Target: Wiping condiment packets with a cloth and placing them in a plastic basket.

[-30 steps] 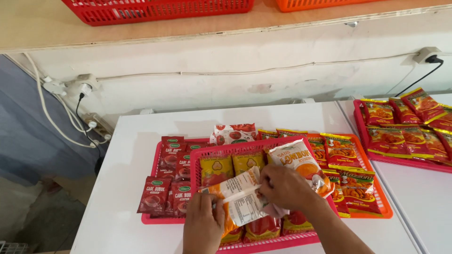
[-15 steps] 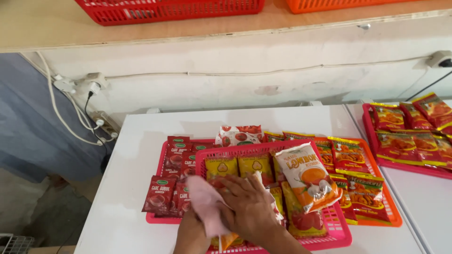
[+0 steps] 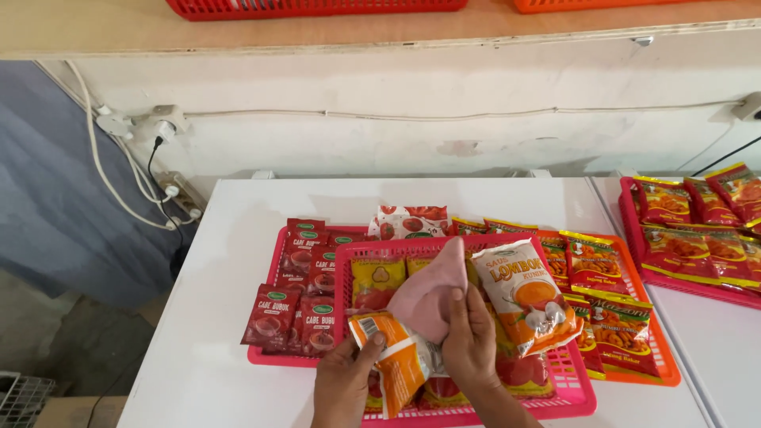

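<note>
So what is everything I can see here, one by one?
Pink plastic basket: one, front centre of the white table.
Dark red sachets: several, pink tray, left.
White-and-orange sauce pouch: one, leaning in the basket.
Yellow-red packets: several, orange tray, right.
Red packets: several, red tray, far right.
Power strip: one, white, on the wall at left.
Orange sachet: one, held by the left hand.
Pink pouch: one, held by the right hand.

A soft pink cloth (image 3: 428, 297) is folded into a rounded wedge, raised over the pink plastic basket (image 3: 571, 392). Just below it an orange-and-white foil sachet (image 3: 396, 357) tilts, its barcode corner facing up.
</note>
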